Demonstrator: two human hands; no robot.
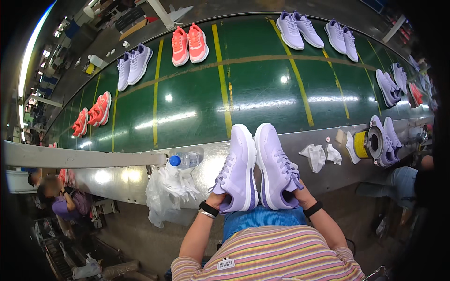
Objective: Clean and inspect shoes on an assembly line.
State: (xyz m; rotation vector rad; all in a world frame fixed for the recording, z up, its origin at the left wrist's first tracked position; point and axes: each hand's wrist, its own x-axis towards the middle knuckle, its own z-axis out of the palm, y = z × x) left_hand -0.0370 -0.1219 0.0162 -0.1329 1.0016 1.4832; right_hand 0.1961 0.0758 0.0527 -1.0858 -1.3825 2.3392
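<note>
At the far left of the frame, low down, sits a person in a purple top [65, 210]. Above, two coral shoes [100, 109] lie on the green belt [187, 103], which has yellow lines across it. To the right of them, higher in the frame, there is a pale lilac pair [139, 64]. Below, on the metal desk [89, 180], I see white crumpled sheets [180, 185] partly hanging over the edge, and just beside them a clear bottle [190, 160] with a blue cap, lying down. A coral pair [197, 43] stands at the upper left of the middle.

In the lower middle, the left hand [216, 199] is closed around the heel end of the left lilac shoe [240, 161]; its fingers are mostly hidden. The right lilac shoe [274, 161] is close beside, both toes pointing up in the frame. The right hand [303, 195] grips this one near its heel, its fingers also partly covered. Whether the shoes touch the desk, I cannot tell.

Farther right come white scraps [316, 157], then a round can [374, 141] with a yellow band, near another lilac pair [387, 149].
</note>
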